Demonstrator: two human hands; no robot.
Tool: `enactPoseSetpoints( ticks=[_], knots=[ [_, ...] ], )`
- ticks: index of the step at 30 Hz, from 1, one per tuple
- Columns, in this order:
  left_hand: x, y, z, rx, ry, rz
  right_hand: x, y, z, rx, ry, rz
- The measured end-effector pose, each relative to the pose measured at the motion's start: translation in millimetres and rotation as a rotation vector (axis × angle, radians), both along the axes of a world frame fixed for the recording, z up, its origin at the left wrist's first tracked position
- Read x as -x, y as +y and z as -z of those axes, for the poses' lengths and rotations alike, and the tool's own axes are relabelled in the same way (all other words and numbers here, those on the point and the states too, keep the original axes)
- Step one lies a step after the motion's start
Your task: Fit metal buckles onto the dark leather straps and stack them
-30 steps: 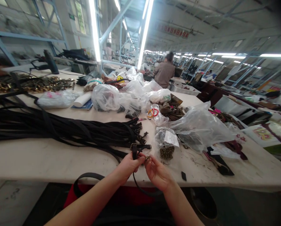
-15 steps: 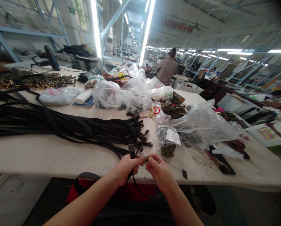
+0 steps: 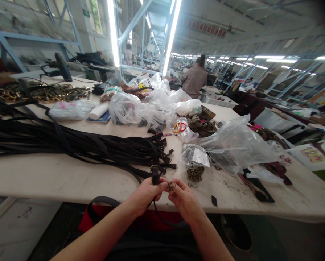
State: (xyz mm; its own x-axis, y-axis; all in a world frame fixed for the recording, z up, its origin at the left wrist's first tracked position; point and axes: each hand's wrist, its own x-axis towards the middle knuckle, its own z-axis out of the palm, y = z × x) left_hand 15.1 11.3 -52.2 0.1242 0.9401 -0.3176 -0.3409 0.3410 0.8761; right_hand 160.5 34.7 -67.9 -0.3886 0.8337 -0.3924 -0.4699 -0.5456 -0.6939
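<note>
My left hand point(image 3: 148, 192) is closed around a black strap point(image 3: 155, 175) whose buckle end stands up above the fingers. The strap's lower part hangs in a loop below the hands. Against the left fingertips, my right hand point(image 3: 180, 194) pinches a small brass-coloured metal clasp point(image 3: 170, 186). The two hands almost touch, near the front edge of the table. Behind them, on the left, lies a thick bundle of black straps point(image 3: 105, 146) with buckles at its right end. A clear bag of brass hardware point(image 3: 195, 173) lies just beyond my right hand.
Plastic bags point(image 3: 127, 108) cover the table's middle, with red-and-yellow-handled scissors point(image 3: 180, 127) beside them. A large clear bag point(image 3: 235, 143) lies at right. Metal fittings point(image 3: 42, 92) are piled at far left. A person point(image 3: 195, 79) is beyond the table.
The view has shifted slightly. The brass-coloured clasp has turned between my fingertips and shows more clearly; both hands keep nearly the same pose.
</note>
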Motion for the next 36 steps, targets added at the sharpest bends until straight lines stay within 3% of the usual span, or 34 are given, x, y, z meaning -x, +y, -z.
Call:
enactPoseSetpoints(
  ticks=[3,9,13,20,28,36],
  knots=[
    [-1,-1,3.1,-0.023,0.056,0.013,2,-2,0.9,-0.089,-0.069,0.022],
    [-3,2,7.3,-0.009,0.223,-0.085,4,-2,8.1,-0.119,-0.136,0.048],
    [-5,2,10.0,-0.088,0.337,-0.13,7,-1,11.8,-0.178,-0.212,0.08],
    [-7,2,19.6,-0.165,0.416,-0.155,12,0,13.7,-0.113,-0.158,0.089],
    [-8,5,27.3,-0.115,0.352,-0.169,14,0,15.0,-0.075,-0.14,0.076],
    [-1,-2,14.5,0.02,0.173,-0.041,10,3,10.3,-0.155,-0.187,-0.016]
  ],
)
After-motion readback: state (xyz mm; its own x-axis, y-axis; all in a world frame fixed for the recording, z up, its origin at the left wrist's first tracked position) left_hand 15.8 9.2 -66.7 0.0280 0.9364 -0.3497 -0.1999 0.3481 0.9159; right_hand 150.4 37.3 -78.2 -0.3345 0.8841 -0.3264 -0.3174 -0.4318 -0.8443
